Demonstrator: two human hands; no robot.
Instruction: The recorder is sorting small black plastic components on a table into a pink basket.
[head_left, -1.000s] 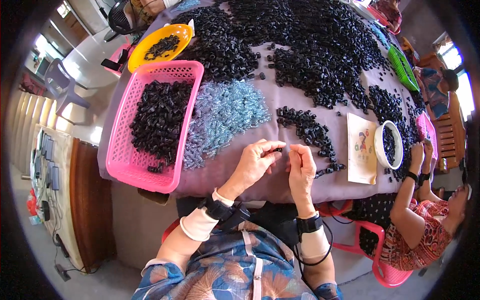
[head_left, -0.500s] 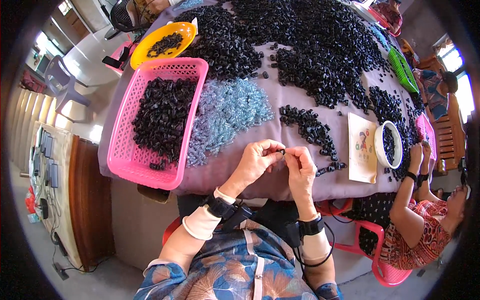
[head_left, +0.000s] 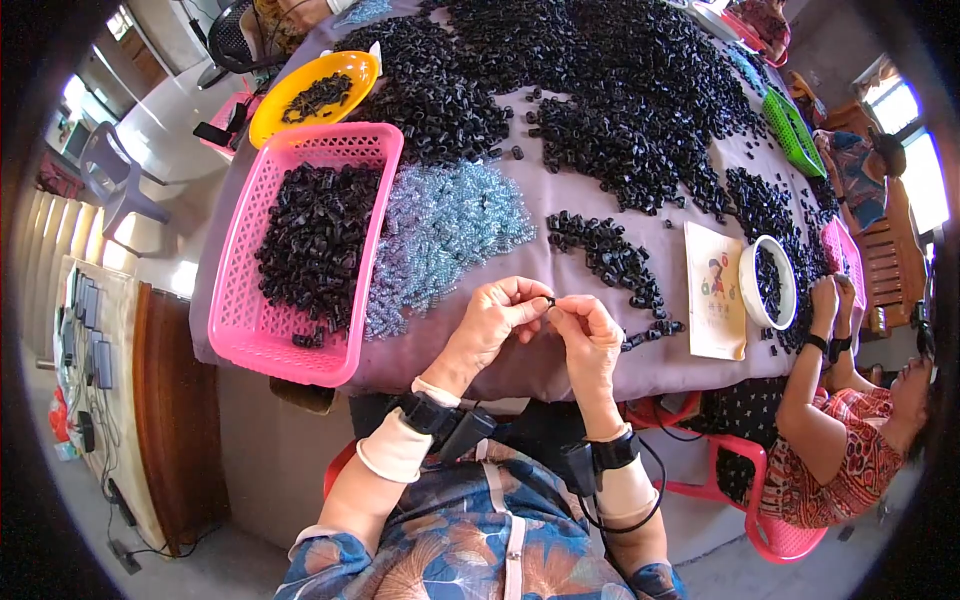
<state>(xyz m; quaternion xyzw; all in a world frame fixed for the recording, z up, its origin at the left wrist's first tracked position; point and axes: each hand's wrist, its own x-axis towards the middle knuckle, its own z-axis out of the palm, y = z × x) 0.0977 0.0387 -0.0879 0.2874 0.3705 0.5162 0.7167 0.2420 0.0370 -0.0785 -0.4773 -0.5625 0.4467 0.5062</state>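
Note:
Over the near edge of the cloth-covered table, my left hand (head_left: 497, 318) and my right hand (head_left: 588, 335) meet, fingertips pinched together. Between them sits a small black plastic piece (head_left: 550, 301), mostly hidden by my fingers. Left of my hands a pile of clear bluish small springs (head_left: 450, 225) lies on the cloth. Beyond my right hand runs a strip of loose black plastic pieces (head_left: 610, 255). A pink basket (head_left: 225, 290) at the left holds many like black pieces.
Behind the basket stands a yellow plate (head_left: 268, 115) with small dark pieces. A large black heap (head_left: 620, 120) spreads across the far table. To the right lie a booklet (head_left: 715, 300) and a white bowl (head_left: 788, 290); a co-worker (head_left: 840, 440) sits beyond, hands at the table.
The view has shifted slightly, moving the table things a little left. My hands stay together on the small black piece, and the right fingers have curled in closer.

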